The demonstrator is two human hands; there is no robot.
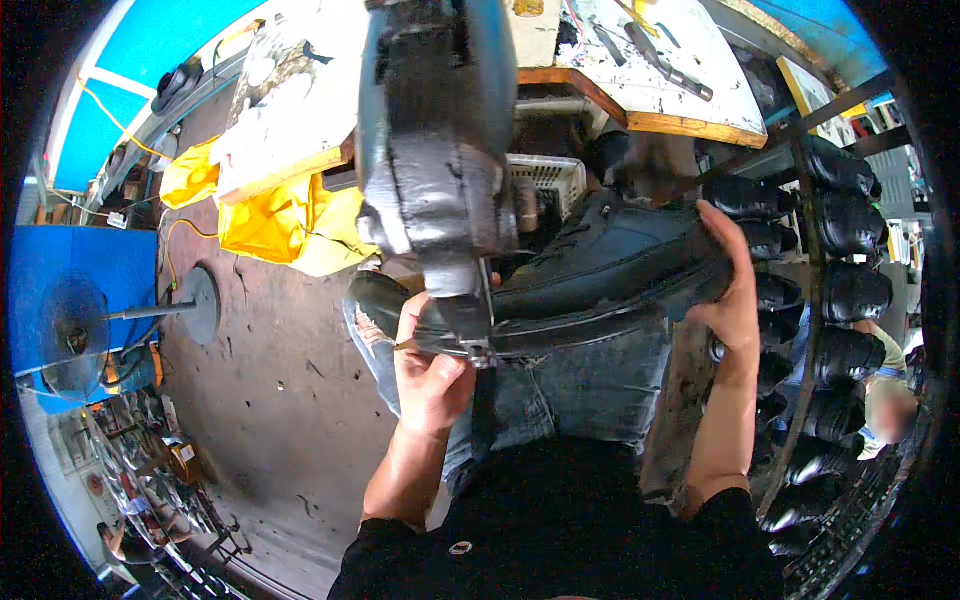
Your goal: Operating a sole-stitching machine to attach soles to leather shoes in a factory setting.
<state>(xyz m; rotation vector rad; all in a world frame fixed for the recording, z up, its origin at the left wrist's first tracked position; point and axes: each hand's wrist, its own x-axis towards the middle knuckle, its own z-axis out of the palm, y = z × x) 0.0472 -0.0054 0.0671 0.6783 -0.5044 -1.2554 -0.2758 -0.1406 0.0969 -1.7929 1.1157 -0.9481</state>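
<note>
A black lace-up shoe lies sideways across my lap, with its sole edge toward me. The dark metal head of a stitching machine comes down over the shoe's left part, its narrow tip at the sole edge. My left hand grips the shoe's left end close beside that tip, thumb and fingers closed on the edge. At the other end, my right hand clasps the shoe between thumb and fingers. The machine head hides part of the shoe and some of my left fingers.
Racks of black shoes stand close on my right, with another person beyond. Ahead are a white worktable with tools, a pale plastic crate and yellow cloth. A standing fan is at the left.
</note>
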